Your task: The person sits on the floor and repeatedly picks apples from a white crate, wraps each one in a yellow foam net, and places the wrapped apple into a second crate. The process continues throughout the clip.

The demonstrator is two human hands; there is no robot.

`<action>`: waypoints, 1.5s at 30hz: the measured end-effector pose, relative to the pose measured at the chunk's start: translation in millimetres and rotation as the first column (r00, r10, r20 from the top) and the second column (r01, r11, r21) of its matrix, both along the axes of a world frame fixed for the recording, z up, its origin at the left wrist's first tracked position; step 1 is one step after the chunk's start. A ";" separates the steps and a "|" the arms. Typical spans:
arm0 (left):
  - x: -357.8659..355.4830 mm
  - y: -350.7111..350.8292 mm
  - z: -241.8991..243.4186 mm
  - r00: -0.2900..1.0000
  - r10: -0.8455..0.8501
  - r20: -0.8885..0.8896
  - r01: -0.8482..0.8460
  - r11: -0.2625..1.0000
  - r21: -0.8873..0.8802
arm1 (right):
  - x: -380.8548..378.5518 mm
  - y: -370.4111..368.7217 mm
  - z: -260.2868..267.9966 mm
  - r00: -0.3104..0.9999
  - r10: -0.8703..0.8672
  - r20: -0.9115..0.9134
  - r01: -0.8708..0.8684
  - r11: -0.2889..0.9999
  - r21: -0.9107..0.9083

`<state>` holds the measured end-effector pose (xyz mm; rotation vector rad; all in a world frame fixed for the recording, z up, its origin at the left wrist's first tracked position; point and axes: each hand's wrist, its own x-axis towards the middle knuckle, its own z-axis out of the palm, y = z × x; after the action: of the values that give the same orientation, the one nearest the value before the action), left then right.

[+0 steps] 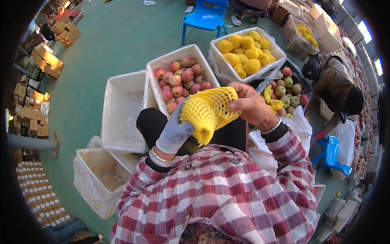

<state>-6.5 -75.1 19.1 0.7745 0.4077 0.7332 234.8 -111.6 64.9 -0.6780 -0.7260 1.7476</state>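
My left hand (pixel 173 134), in a pale glove, grips an apple wrapped in a yellow foam net (pixel 198 114) above my lap. My bare right hand (pixel 251 105) pinches the loose, stretched end of the netting between thumb and fingers. Just beyond my hands, a white plastic crate (pixel 154 65) holds unwrapped red apples (pixel 177 80). Net-wrapped fruit (pixel 251 53) fills another white crate (pixel 214 65) at the upper right. Right of my right hand, a dark lined crate (pixel 306 80) holds red and green apples (pixel 280 91) and loose yellow nets (pixel 276 104).
Two white crates, one upright (pixel 125 113) and one lower (pixel 102 186), stand at the left. A blue plastic chair (pixel 207 16) is at the top. Another person (pixel 333 76) bends over at the right, near a blue stool (pixel 332 155). White sacking (pixel 295 129) lies beside my right arm.
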 end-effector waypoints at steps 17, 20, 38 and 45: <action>24.8 -8.0 -33.9 0.924 0.383 0.018 -0.368 0.900 -0.234 | -51.6 -40.6 -8.1 0.266 -0.865 0.425 -0.591 0.202 0.781; 20.1 -0.5 -29.3 0.935 0.273 0.226 -0.218 0.946 -0.240 | -48.2 -40.7 12.2 0.452 -0.799 0.397 -0.623 0.035 0.781; 37.7 -7.7 -6.1 0.976 -0.019 0.218 0.080 0.959 -0.271 | -3.0 -16.5 37.2 0.222 -0.849 0.479 -0.423 0.358 0.832; 38.8 -3.0 15.1 0.992 -0.073 0.103 0.097 0.963 -0.253 | -9.9 3.3 -12.4 0.500 -0.704 0.504 -0.087 0.538 0.838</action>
<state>32.3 -78.1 34.3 0.5078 0.3743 0.6182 224.8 -108.3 52.5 -0.8989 -1.7431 0.4230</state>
